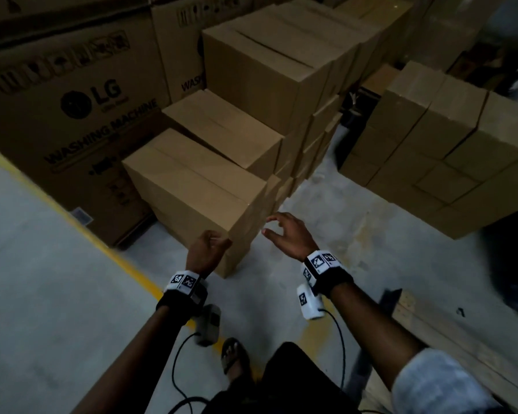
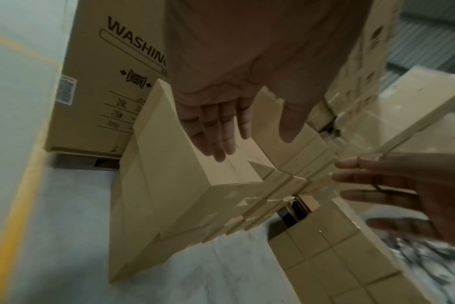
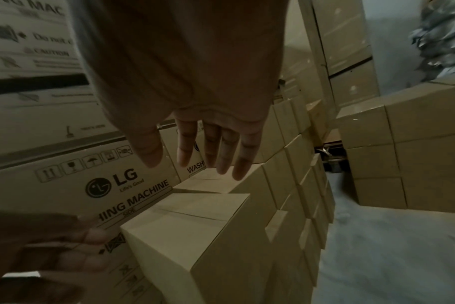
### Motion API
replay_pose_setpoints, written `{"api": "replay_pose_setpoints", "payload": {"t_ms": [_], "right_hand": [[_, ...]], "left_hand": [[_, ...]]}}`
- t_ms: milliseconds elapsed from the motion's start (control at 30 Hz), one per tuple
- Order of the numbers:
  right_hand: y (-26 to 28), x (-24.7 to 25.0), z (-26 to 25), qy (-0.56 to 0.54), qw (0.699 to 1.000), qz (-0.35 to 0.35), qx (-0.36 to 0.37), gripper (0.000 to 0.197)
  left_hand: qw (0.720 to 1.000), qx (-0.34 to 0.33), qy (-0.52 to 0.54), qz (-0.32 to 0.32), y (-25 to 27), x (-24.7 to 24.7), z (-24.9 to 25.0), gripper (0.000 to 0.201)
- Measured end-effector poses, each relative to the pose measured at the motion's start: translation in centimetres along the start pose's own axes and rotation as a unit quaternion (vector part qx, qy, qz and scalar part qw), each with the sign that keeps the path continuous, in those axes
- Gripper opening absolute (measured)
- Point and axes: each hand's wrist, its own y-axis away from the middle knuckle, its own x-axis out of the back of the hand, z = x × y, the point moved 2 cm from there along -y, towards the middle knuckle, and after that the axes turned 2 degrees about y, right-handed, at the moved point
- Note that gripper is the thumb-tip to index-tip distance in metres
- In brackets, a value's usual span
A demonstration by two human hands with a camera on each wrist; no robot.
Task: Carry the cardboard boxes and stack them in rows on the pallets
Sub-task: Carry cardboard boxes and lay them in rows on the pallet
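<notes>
Hands (image 1: 210, 249) (image 1: 287, 234) open, empty | near nearest cardboard box (image 1: 192, 186) corner

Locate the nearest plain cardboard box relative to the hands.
In the head view the nearest box tops the front stack, just ahead of the left hand, right of the LG washing machine carton.

My left fingers (image 1: 222, 241) hide behind the box (image 1: 192, 180) corner; the pallet (image 1: 449, 333) runs off frame, blurred.
</notes>
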Motion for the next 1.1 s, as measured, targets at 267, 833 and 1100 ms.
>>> {"api": "replay_pose_setpoints", "payload": {"t_ms": [267,833,1100], "right_hand": [[-13.3,-1.5,0.6,0.014,0.997,-0.075,-0.006,0.043],[-35.6,-5.6,9.6,0.065,0.963,-0.214,-0.151,0.091],[-37.1,-8.4,10.7,-0.099,0.943,-0.261,-0.181,0.103]], "left_hand": [[0.991,0.13,-0.015,0.005,-9.0,-1.2,-0.3,0.07],[0.916,0.382,0.09,0.086,-20.4,-5.5,-2.0,0.076],[0.789,0.423,0.377,0.237,-23.4,-7.5,-5.4,0.108]]}}
